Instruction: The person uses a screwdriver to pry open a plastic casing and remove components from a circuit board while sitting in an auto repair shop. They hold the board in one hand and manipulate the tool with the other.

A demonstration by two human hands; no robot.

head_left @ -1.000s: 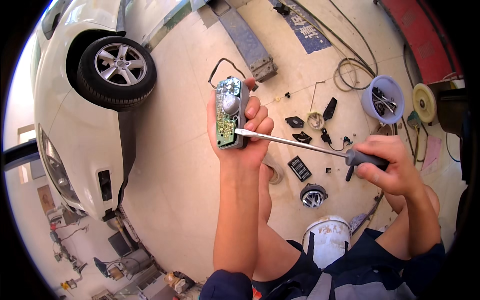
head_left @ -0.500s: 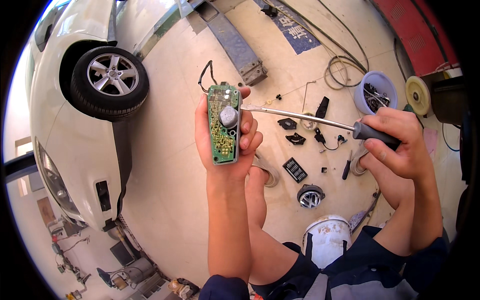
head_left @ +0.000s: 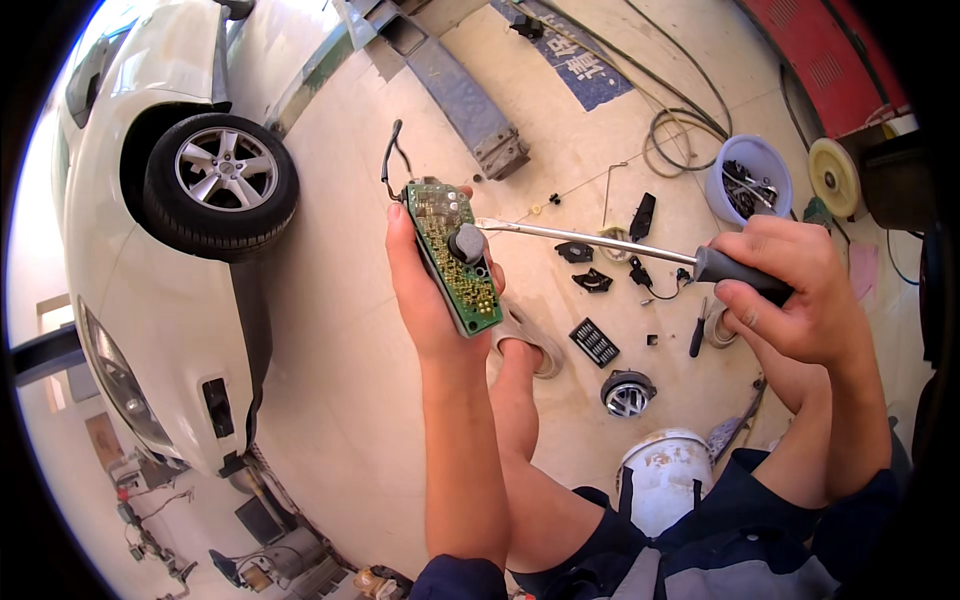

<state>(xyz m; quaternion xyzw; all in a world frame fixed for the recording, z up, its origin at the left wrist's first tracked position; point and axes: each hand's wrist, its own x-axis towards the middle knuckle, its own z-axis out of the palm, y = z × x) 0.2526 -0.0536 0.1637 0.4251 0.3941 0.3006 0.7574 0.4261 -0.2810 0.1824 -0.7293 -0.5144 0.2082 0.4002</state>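
circuit board [head_left: 455, 255], green and long, sits upright in our left hand [head_left: 425, 290], fingers wrapped around its back edge and thumb side, a black wire [head_left: 392, 160] curling off its top. from the head view, half a second ago the screwdriver's tip lay beside the board's upper end; a second ago it crossed below the board. now our right hand [head_left: 795, 290] has swung the screwdriver [head_left: 640, 250] so its tip meets the board near the grey round knob [head_left: 467, 243], fingers closed tight on the black handle. we judge that the prying or loosening on the board is only starting. counted in this one view: one board, one screwdriver in hand, one white car [head_left: 170, 250] with one wheel [head_left: 220, 185] showing, one blue bowl [head_left: 750, 180] of small parts, one white bucket [head_left: 665, 475] by our knee, one round metal cap [head_left: 627, 392], one black grille piece [head_left: 594, 343], and several black plastic bits [head_left: 590, 268] on the floor, too small to count surely.
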